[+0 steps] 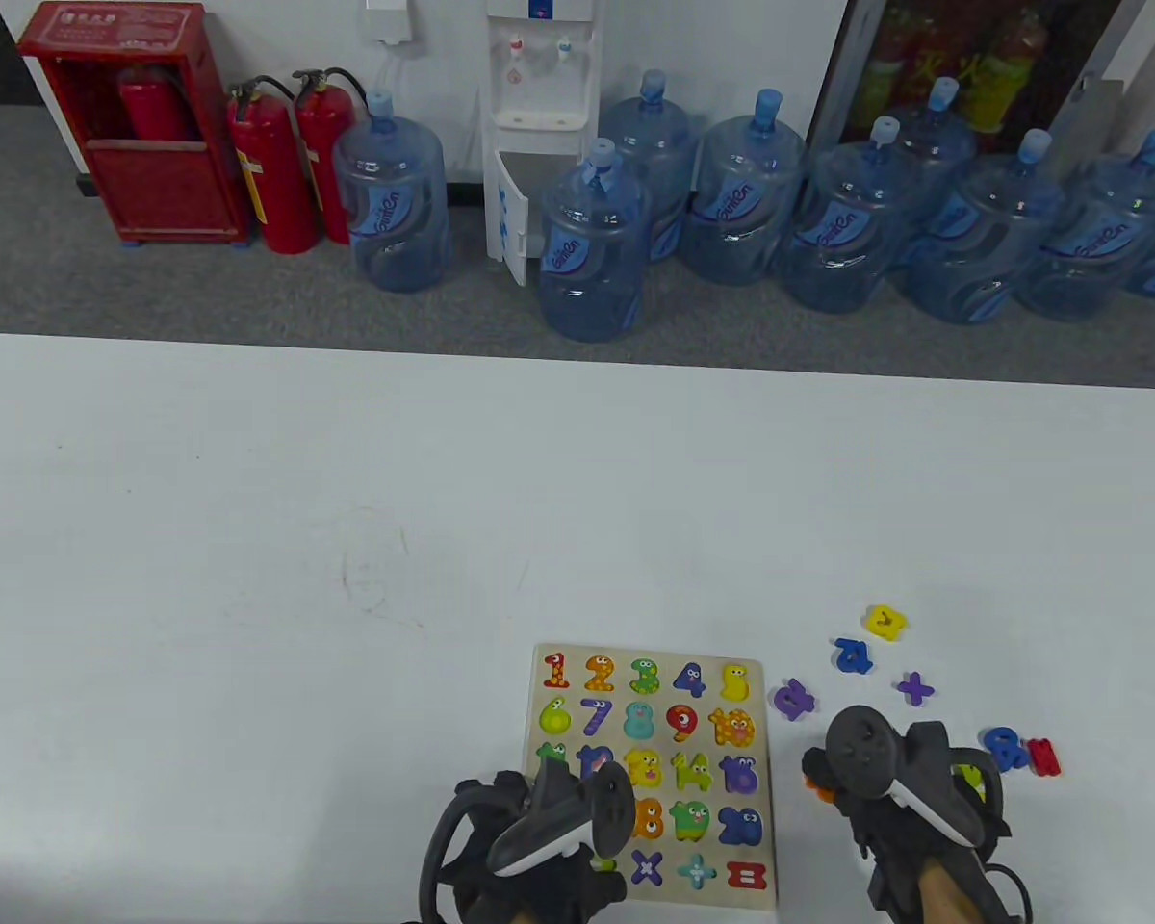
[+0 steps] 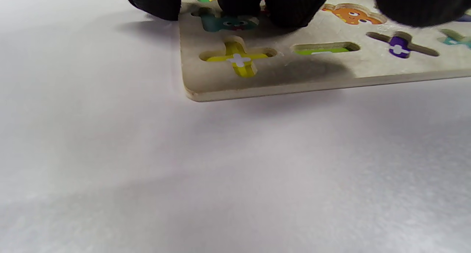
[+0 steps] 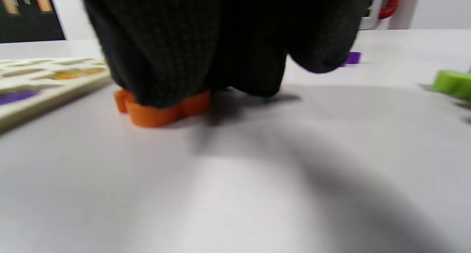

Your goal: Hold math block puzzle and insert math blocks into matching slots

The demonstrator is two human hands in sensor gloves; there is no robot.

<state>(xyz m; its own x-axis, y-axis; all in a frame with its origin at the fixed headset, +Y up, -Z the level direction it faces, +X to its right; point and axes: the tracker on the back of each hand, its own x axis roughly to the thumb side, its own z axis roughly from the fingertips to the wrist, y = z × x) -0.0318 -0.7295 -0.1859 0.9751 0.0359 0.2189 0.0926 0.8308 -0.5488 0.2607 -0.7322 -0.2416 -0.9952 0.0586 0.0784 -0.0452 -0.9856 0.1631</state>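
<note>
1. Pressing down, the left hand (image 1: 539, 818) has its gloved fingers (image 2: 290, 10) on the puzzle board (image 1: 529, 693), steadying it at its near left corner.
2. The right hand (image 1: 885, 770) covers an orange block (image 3: 158, 111) on the table just right of the board; whether its fingers pinch it, I cannot tell.
3. Loose blocks, purple (image 1: 794, 699), blue (image 1: 853, 654), yellow (image 1: 885, 622) and others, lie unplaced; the visible slots look empty, so most work remains.

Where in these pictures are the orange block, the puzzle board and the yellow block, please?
orange block (image 3: 158, 111): right wrist view, its front side, under the gloved fingers.
puzzle board (image 2: 294, 85): left wrist view, its bare near edge.
yellow block (image 1: 885, 622): table view, its top face.
</note>
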